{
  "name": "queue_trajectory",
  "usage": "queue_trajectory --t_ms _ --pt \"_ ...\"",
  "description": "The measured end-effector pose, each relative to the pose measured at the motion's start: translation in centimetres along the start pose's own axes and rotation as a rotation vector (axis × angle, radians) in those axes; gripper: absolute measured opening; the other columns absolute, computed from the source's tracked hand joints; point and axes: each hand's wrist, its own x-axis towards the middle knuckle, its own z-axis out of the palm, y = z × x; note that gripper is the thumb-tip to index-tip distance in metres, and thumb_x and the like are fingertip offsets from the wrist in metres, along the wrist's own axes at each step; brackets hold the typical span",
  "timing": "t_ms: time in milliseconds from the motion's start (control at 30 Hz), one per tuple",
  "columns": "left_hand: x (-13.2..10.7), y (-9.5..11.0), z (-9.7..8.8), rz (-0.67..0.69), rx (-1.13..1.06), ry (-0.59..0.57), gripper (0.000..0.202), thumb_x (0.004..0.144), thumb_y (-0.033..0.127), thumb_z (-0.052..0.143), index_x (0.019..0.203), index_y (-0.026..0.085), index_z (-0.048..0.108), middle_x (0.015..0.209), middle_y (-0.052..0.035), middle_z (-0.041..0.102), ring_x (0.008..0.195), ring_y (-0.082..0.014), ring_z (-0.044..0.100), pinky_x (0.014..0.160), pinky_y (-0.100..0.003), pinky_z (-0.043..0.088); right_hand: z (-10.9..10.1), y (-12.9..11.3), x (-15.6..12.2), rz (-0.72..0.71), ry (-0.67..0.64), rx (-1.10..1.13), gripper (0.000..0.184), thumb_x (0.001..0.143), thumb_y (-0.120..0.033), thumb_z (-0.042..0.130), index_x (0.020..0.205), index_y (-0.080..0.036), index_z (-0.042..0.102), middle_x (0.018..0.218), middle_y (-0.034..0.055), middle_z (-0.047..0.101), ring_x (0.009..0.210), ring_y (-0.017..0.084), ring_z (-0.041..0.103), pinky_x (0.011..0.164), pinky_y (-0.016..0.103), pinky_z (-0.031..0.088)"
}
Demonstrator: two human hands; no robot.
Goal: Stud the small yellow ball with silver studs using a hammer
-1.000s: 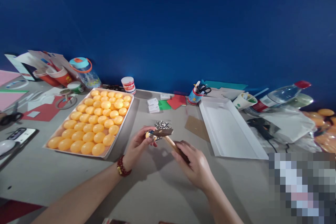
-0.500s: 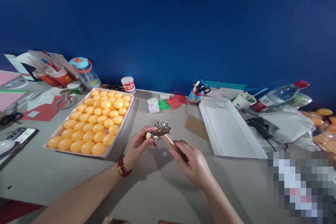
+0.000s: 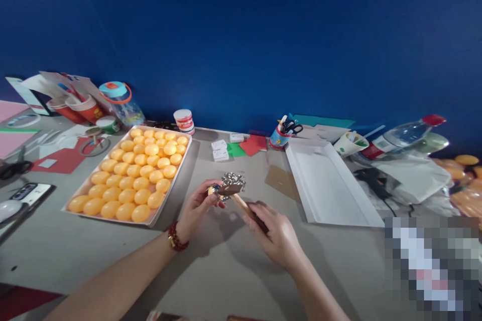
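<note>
My left hand [image 3: 196, 206] pinches a small yellow ball [image 3: 212, 191] with a metal bit on it, held just above the grey table. My right hand [image 3: 276, 235] is wrapped round the wooden handle of a small hammer [image 3: 241, 199], whose dark head rests against the ball. Right behind them lies a little heap of shiny metal pieces [image 3: 233, 179]. A white tray [image 3: 71, 205] filled with several yellow balls [image 3: 135, 170] sits to the left of my left hand.
An empty white tray [image 3: 327, 185] lies to the right. Along the back stand a tape roll [image 3: 184, 121], a cup with scissors [image 3: 280, 135], small white boxes [image 3: 220, 150], coloured paper [image 3: 252, 145] and a plastic jar [image 3: 120, 101]. A water bottle [image 3: 406, 135] and a glue gun [image 3: 372, 180] lie at the right.
Both hands, with the ball and the hammer, have shifted very slightly up and away; otherwise nothing has changed.
</note>
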Motion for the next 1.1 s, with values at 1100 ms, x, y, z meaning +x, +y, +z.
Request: queue_trajectory --t_ms 1100 --pt "-0.3 0.2 0.4 -0.101 -0.058 -0.022 0.026 0.09 0.031 0.058 0.112 0.017 0.063 0.107 -0.0076 0.066 0.077 -0.0167 0.067 0.076 -0.032 0.053 -0.4 8.3 0.4 0.373 0.098 -0.526 0.026 0.087 -0.015 0.054 0.112 -0.018 0.061 0.102 0.0108 0.065 0.077 0.022 0.066 0.06 0.029 0.045"
